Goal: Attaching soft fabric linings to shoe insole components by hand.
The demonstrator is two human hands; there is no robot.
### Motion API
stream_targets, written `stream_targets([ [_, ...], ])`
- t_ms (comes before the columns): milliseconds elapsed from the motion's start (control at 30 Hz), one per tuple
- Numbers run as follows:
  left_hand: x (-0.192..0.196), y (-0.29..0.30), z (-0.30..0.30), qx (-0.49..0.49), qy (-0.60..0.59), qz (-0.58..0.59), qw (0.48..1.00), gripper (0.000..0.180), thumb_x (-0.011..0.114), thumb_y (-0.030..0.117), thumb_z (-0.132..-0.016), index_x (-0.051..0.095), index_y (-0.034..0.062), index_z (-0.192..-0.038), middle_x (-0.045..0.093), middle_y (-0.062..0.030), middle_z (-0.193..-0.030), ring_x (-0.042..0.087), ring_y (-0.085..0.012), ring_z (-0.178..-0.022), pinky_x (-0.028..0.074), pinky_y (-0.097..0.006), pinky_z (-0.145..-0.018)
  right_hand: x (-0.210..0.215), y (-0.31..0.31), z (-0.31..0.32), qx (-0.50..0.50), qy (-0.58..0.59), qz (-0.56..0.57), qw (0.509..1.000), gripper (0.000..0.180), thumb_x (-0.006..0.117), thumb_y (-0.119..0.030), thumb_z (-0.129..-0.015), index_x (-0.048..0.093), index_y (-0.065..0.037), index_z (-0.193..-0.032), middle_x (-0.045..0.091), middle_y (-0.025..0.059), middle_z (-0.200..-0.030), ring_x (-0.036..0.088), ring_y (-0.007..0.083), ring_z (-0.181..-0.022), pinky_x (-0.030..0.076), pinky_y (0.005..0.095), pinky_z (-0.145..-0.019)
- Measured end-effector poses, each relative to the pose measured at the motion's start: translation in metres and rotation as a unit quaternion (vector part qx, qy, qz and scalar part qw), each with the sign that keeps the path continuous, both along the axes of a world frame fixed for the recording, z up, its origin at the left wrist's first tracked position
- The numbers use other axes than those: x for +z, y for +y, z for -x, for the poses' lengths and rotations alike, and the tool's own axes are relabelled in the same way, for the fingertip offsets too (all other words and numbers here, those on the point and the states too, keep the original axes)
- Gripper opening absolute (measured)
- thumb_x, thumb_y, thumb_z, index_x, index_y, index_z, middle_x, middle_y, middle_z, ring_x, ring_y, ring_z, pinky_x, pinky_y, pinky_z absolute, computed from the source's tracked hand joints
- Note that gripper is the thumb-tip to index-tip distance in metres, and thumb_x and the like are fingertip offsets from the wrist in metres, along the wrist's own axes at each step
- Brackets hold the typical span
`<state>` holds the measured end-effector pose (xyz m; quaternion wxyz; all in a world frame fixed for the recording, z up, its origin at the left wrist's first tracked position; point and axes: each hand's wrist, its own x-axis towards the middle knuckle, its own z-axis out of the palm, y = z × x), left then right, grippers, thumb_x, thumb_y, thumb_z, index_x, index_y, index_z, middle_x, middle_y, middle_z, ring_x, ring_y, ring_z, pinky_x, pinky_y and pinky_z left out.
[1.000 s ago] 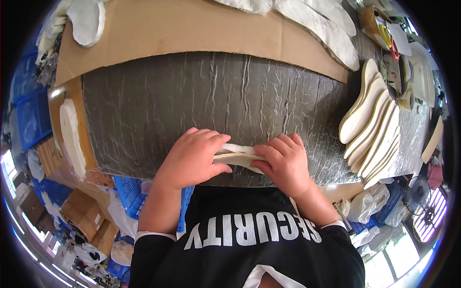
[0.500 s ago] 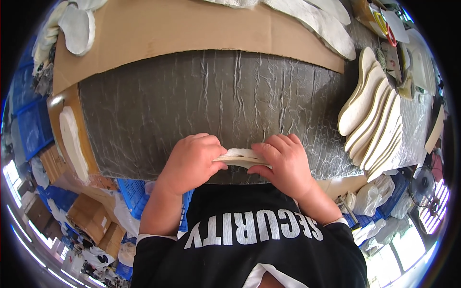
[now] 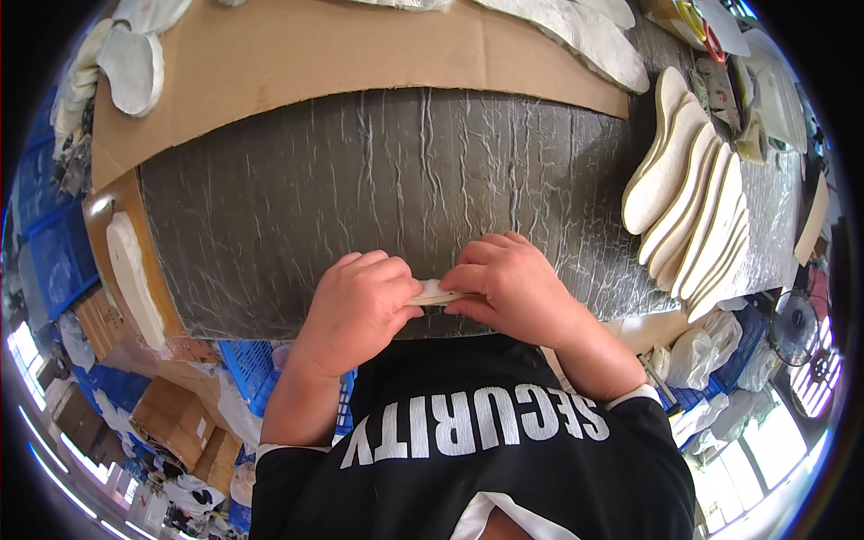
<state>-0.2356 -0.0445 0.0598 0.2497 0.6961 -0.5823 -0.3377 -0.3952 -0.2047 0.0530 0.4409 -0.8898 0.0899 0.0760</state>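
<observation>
Both hands are clamped on the same pale, layered strip (image 3: 434, 293), which looks like an insole seen nearly edge-on. Left hand (image 3: 358, 308) has one end pinched, thumb on the side toward the near edge of the worktop (image 3: 360, 198), fingers on the far side. Right hand (image 3: 508, 286) has the other end the same way, so only the short middle bit shows in the gap between the two grips. Fuzzy white on the far side, flatter cream on the near side. The ends are tucked behind the fingers, so can't tell how far in they go. It's close to the near edge, around the middle of it, but can't tell if it touches the surface or is held just above.

Over by the right edge there's a fanned row of cream insoles (image 3: 693, 198), overlapping each other. A cardboard sheet (image 3: 315, 58) runs along the far edge with white padded pieces (image 3: 576, 38) on it, and a wooden strip (image 3: 147, 236) on the left edge carries another long pale piece (image 3: 133, 279).
</observation>
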Motion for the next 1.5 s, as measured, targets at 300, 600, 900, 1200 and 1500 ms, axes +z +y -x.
stream_targets([
  [300,-0.001,0.003,0.002,0.004,0.002,0.007,1.000,0.020,0.078,0.011,-0.064,0.067,0.0052,-0.080,0.059,-0.0039,-0.076,0.058,-0.0246,-0.073,0.045,-0.038,-0.068,-0.003,0.004,0.001,-0.021,-0.021,-0.011,0.999,0.017,0.078,-0.018,-0.069,0.069,-0.011,-0.080,0.061,0.0011,-0.082,0.060,0.0246,-0.084,0.045,0.0388,-0.077],
  [600,0.000,0.008,0.000,0.051,0.036,-0.020,0.998,0.027,0.080,0.011,-0.061,0.067,0.0031,-0.083,0.061,-0.0065,-0.083,0.059,-0.0269,-0.080,0.047,-0.038,-0.071,-0.002,0.004,0.006,-0.006,-0.032,0.005,0.999,0.019,0.079,-0.017,-0.066,0.067,-0.011,-0.079,0.064,-0.0011,-0.083,0.061,0.0218,-0.084,0.044,0.0372,-0.074],
  [900,-0.017,0.029,-0.006,0.117,0.096,-0.021,0.988,0.034,0.084,0.008,-0.062,0.066,0.0002,-0.090,0.062,-0.0086,-0.089,0.059,-0.0248,-0.084,0.047,-0.033,-0.073,-0.005,0.000,0.016,-0.029,0.012,0.007,0.999,0.018,0.077,-0.018,-0.070,0.067,-0.009,-0.082,0.065,0.0015,-0.083,0.062,0.0240,-0.082,0.044,0.0374,-0.074],
  [1200,-0.034,0.042,-0.009,0.103,0.150,0.004,0.983,0.041,0.085,0.007,-0.066,0.068,0.0001,-0.103,0.063,-0.0075,-0.097,0.059,-0.0192,-0.085,0.047,-0.030,-0.072,-0.008,-0.001,0.017,-0.052,-0.012,0.003,0.999,0.016,0.076,-0.017,-0.073,0.066,-0.008,-0.081,0.064,0.0053,-0.078,0.062,0.0271,-0.078,0.045,0.0381,-0.071],
  [1500,-0.039,0.044,-0.001,0.153,0.155,0.074,0.973,0.037,0.086,0.010,-0.067,0.067,0.0043,-0.099,0.060,-0.0085,-0.103,0.060,-0.0173,-0.084,0.051,-0.027,-0.071,-0.011,-0.004,0.019,-0.050,0.003,-0.001,0.999,0.016,0.074,-0.020,-0.076,0.065,-0.008,-0.081,0.065,0.0063,-0.078,0.063,0.0283,-0.079,0.047,0.0399,-0.074],
])
